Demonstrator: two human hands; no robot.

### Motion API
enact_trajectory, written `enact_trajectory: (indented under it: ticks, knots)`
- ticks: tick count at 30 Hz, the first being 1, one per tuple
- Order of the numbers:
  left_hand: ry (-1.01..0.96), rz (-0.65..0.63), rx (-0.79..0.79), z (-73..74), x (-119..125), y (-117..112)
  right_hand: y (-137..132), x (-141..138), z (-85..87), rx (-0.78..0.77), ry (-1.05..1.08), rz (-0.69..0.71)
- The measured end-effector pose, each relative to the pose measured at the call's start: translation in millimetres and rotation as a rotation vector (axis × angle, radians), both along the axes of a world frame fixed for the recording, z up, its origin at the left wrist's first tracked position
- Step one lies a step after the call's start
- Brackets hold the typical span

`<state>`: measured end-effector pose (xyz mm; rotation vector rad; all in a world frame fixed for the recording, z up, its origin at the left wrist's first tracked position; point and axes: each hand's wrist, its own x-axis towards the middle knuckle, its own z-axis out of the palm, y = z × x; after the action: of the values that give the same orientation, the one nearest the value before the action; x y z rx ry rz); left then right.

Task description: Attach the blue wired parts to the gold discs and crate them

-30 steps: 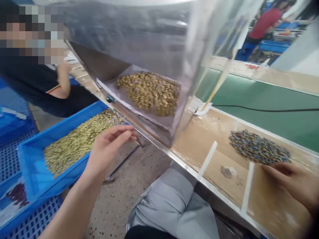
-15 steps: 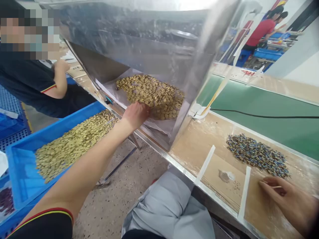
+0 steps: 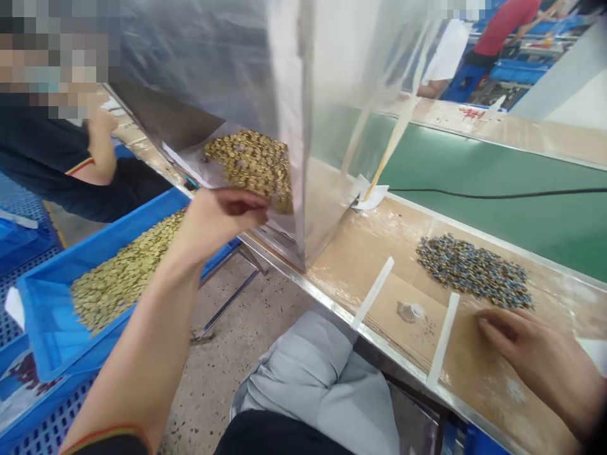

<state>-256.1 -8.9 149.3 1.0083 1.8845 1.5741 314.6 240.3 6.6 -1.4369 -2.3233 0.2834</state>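
Observation:
My left hand [image 3: 220, 218] is raised in front of a heap of small brass discs [image 3: 251, 164] lying on a sheet under a clear plastic hood [image 3: 227, 76]. Its fingers are curled and pinched together; what they hold is too small to make out. My right hand [image 3: 535, 360] rests on the brown worktop [image 3: 393, 246], fingers bent and pressed down just below a pile of small blue-grey parts [image 3: 474, 270].
A blue crate [image 3: 52, 322] with more brass discs stands on the left below the bench. White strips [image 3: 372, 294] divide the worktop. A green conveyor belt [image 3: 497, 183] with a black cable runs behind. A person in a dark shirt [image 3: 57, 151] sits at far left; my grey-trousered knee [image 3: 322, 379] is below.
My left hand reached into the brass discs under the hood, then drew back towards me with fingers pinched. My right hand stayed by the blue-grey pile and moved slightly.

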Motion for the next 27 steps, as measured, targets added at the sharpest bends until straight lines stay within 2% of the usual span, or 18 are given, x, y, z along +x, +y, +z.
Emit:
enact_trajectory:
  ticks: [2, 4, 7, 10, 13, 17, 20, 24, 27]
  knots:
    - [-0.263, -0.08, 0.127, -12.9, 35.7, -25.0, -9.0, 4.3, 10.5, -0.136, 0.004, 0.0]
    - [-0.544, -0.159, 0.167, -34.3, 77.9, -35.3, -23.1, 2.2, 18.4, -0.209, 0.094, -0.085]
    - [-0.888, -0.229, 0.146, -67.5, 138.7, -28.0, -46.3, -10.8, 20.9, -0.362, 0.342, -0.209]
    - [-1.08, -0.266, 0.093, -89.6, 177.4, -12.4, -63.0, -22.4, 14.7, -0.439, 0.472, -0.263]
    - [-1.186, -0.289, 0.046, -101.8, 191.6, -2.1, -71.4, -25.7, 9.5, -0.384, 0.523, -0.271]
    - [-1.226, -0.292, -0.009, -112.4, 196.9, 3.8, -78.4, -24.4, 5.8, -0.363, 0.726, -0.311]
    - [-1.195, -0.296, -0.057, -117.5, 202.1, 7.6, -84.3, -25.8, 1.7, -0.391, 0.795, -0.294]
    - [-1.083, -0.344, -0.094, -121.6, 208.9, 17.1, -92.6, -37.2, 0.6, -0.364, 0.776, -0.285]
    - [-1.014, -0.359, -0.133, -125.2, 213.0, 27.9, -100.2, -55.8, 6.8, -0.401, 0.903, -0.2]
